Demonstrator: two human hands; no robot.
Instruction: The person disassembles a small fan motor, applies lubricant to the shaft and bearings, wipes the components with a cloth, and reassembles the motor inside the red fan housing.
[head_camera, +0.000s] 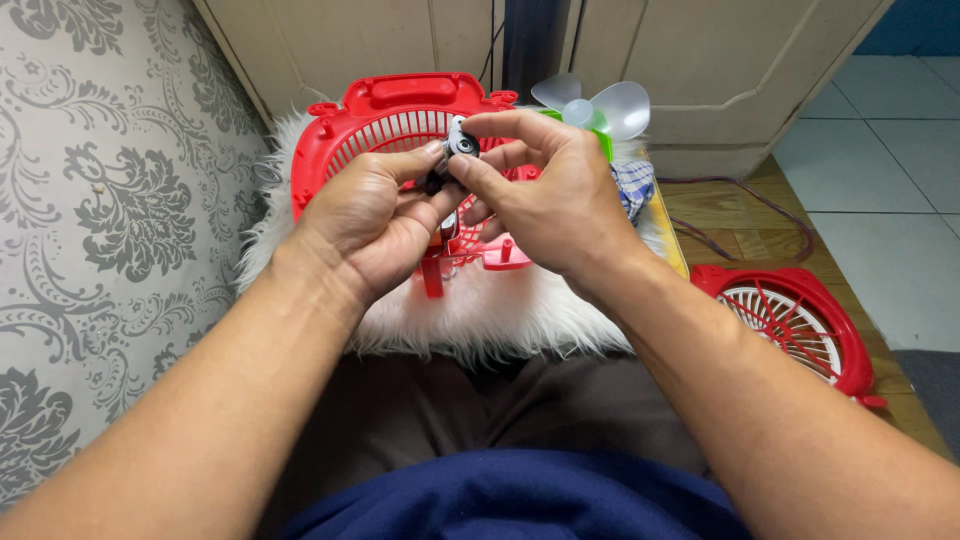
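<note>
Both of my hands meet above a red plastic fan housing with a grille and a handle, lying on a white furry mat. My left hand and my right hand together pinch a small black-and-silver motor-like part between thumbs and fingers. Red fittings of the housing show just below my fingers. How much of the small part lies inside my palms is hidden.
A translucent fan blade with a green hub lies behind the housing, next to a checked cloth. A second red grille cover rests on the wooden floor at right. Patterned grey fabric fills the left; cabinets stand behind.
</note>
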